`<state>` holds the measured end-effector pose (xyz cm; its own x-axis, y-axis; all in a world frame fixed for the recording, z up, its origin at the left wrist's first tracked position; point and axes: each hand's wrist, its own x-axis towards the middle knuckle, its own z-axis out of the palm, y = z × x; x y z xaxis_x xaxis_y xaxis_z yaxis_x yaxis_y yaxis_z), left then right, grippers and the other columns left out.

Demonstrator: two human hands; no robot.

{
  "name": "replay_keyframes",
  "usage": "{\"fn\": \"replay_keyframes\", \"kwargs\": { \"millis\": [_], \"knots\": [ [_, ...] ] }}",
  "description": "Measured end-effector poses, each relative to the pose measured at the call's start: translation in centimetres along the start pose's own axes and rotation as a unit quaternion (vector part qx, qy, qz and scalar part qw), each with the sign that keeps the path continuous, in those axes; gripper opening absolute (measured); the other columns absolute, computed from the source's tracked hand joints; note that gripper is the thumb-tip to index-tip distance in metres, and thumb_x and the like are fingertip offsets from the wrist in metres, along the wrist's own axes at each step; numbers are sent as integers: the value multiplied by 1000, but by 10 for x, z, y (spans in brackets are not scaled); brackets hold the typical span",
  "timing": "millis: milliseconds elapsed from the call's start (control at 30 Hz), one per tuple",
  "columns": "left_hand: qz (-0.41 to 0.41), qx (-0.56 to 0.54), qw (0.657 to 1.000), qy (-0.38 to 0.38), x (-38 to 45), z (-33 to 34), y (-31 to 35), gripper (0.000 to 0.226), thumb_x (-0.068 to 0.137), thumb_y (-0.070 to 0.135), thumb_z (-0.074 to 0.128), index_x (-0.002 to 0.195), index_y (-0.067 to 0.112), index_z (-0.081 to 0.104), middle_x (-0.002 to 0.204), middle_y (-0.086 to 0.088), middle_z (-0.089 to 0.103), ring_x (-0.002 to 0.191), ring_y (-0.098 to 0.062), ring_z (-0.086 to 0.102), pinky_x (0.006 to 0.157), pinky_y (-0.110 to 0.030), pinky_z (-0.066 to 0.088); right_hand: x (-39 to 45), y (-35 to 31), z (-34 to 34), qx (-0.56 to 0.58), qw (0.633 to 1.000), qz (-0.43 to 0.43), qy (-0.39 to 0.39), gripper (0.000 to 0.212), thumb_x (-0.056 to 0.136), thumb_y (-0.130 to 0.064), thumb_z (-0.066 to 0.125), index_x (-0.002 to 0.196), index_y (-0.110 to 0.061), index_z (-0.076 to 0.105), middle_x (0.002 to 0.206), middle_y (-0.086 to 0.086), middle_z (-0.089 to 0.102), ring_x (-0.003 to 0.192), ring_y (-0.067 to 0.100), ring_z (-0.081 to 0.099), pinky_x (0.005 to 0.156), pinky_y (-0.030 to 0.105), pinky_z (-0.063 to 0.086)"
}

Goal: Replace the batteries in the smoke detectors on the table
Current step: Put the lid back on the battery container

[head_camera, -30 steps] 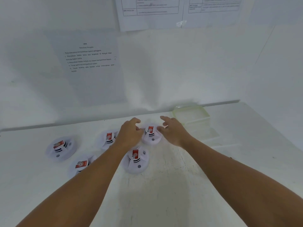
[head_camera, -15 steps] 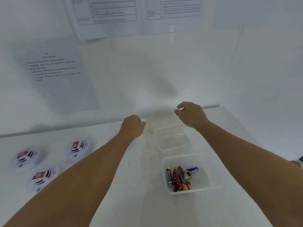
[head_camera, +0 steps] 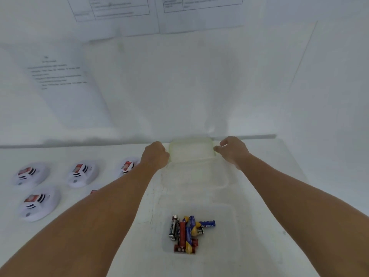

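Observation:
Several white round smoke detectors with red-labelled batteries lie on the left of the white table: one far left, one nearer me, one in the middle and one partly behind my left forearm. A yellowish plastic container stands at the back against the wall. My left hand has its fingers curled at the container's left rim. My right hand pinches the right rim between thumb and forefinger. Several loose batteries lie in a clear tub near me.
An empty clear tub sits between the yellowish container and the battery tub. Printed sheets hang on the white wall behind. A side wall closes the right. One more detector peeks out under my left forearm.
Both hands left the detector cluster and moved right to the yellowish container. The right hand came down onto its right rim. The view shifted right, bringing the battery tub into sight.

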<state>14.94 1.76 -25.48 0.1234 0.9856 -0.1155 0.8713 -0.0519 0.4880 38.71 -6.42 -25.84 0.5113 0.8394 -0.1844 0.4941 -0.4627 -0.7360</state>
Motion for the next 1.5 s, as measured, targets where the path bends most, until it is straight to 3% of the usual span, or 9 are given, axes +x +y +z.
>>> {"fn": "replay_keyframes", "kwargs": {
  "millis": [100,333,467,633,933,1067,1167,1333,1500],
  "knots": [
    [-4,-12,1000,10,0,1,2,16,95,12,59,109,6,64,109,-10,67,105,-29,63,79,-33,47,3,3,4,33,999,3,7,18,94,-18,67,107,-6,68,86,-5,57,86,21,57,86,37,54],
    [20,-242,968,68,-9,-18,5,11,92,10,61,99,17,58,85,1,60,76,-19,57,60,-26,42,-4,-2,-2,202,977,-33,51,10,93,-19,66,102,-24,64,94,-3,67,86,18,63,69,28,47],
    [69,-345,935,44,-23,-39,4,28,95,10,63,120,23,62,89,-2,66,72,-13,58,66,-20,46,-16,-8,-13,266,961,-64,43,25,97,-13,63,120,-21,66,87,-2,63,83,15,60,70,20,46],
    [103,-423,900,23,-40,-51,1,9,96,11,69,104,15,71,86,-2,72,76,-15,64,80,-29,53,-34,-16,-18,318,945,-37,62,18,97,-14,63,100,-32,68,78,-1,44,68,16,42,61,24,37],
    [71,-537,839,-54,-68,-59,-14,11,101,8,62,100,11,73,98,-11,65,87,-26,67,88,-32,61,-87,-15,-26,414,909,-33,-41,22,99,-18,49,95,-29,68,94,3,72,89,21,71,96,36,48],
    [43,-560,824,-68,-78,-59,-22,24,101,-2,53,104,1,76,119,-17,67,100,-34,72,87,-32,61,-101,-5,-28,460,884,-13,-82,34,101,-28,42,100,-17,73,94,3,74,96,24,73,99,37,46],
    [33,-601,796,-63,-88,-55,-21,12,97,4,65,101,-4,72,109,-16,69,98,-31,72,89,-35,62,-107,-3,-25,469,880,-5,-76,29,98,-43,64,101,-14,69,91,4,70,91,22,73,92,32,50],
    [47,-514,854,-61,-98,-44,-27,52,81,5,84,126,11,58,123,-14,58,115,-29,65,98,-39,57,-110,0,-20,513,854,-7,-86,14,93,-6,71,97,-16,62,94,8,64,82,21,68,77,28,51],
    [-19,-588,797,-134,-103,-49,-24,49,94,7,71,137,6,48,120,-20,66,93,-29,71,76,-32,61,-111,5,-22,441,894,-20,-79,24,93,-2,66,110,-18,59,88,10,68,86,24,61,76,30,50]
  ]
}}
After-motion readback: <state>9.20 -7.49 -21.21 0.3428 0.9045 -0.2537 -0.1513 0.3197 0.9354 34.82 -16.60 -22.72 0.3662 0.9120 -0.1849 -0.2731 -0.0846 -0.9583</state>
